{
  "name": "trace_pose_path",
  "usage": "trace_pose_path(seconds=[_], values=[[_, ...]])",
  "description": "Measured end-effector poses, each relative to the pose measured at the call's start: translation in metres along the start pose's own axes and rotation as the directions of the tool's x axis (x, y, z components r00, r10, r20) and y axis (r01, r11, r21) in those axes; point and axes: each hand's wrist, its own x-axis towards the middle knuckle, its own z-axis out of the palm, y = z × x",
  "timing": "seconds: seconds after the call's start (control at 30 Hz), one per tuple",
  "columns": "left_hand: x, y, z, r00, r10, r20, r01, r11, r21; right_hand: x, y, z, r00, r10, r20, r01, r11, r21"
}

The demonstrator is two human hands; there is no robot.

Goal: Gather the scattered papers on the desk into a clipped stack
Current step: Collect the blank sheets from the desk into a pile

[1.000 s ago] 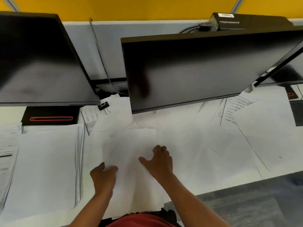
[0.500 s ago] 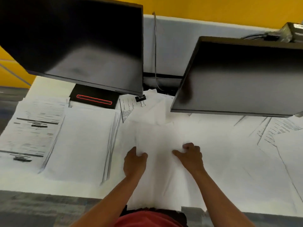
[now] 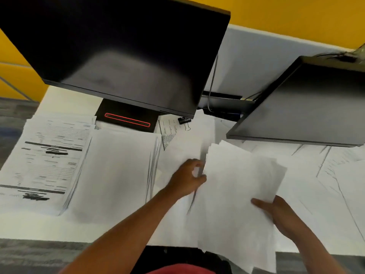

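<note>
Loose white paper sheaf now lifted off the white desk at 5 o'clock, I've got left hand pinching its left edge, right hand gripping the right, versus flat-pressed before; black binder clip waits at 12, gathering's underway.

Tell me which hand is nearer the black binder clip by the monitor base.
Left. The left hand holds the bundle of papers at its left edge, just below the binder clip; the right hand holds the bundle's right edge, farther off.
</note>
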Motion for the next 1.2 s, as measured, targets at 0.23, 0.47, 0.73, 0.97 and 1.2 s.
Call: trace_pose_path(seconds=[0.23,0.47,0.73,0.97,1.2], values=[[0.082,0.018,0.007,0.992,-0.007,0.127,-0.085,0.709,0.701,-0.018,0.105,0.012,0.871,0.278,-0.405,-0.113,0.916,0.385],[0.099,0.03,0.043,0.99,-0.038,0.133,-0.099,0.483,0.87,-0.007,0.107,0.004,0.817,0.302,-0.492,0.069,0.795,0.603],[0.088,0.037,0.058,0.96,-0.111,0.256,-0.198,0.379,0.904,0.004,0.089,-0.018,0.858,0.06,-0.51,0.051,0.978,0.201],[0.071,0.023,0.043,0.912,-0.257,0.32,-0.023,0.746,0.665,0.002,0.093,-0.111,0.85,0.027,-0.526,0.096,0.974,0.205],[0.098,0.048,0.023,0.995,-0.026,0.097,-0.01,0.937,0.35,0.002,0.083,-0.191,0.95,-0.068,-0.306,0.202,0.879,0.432]])
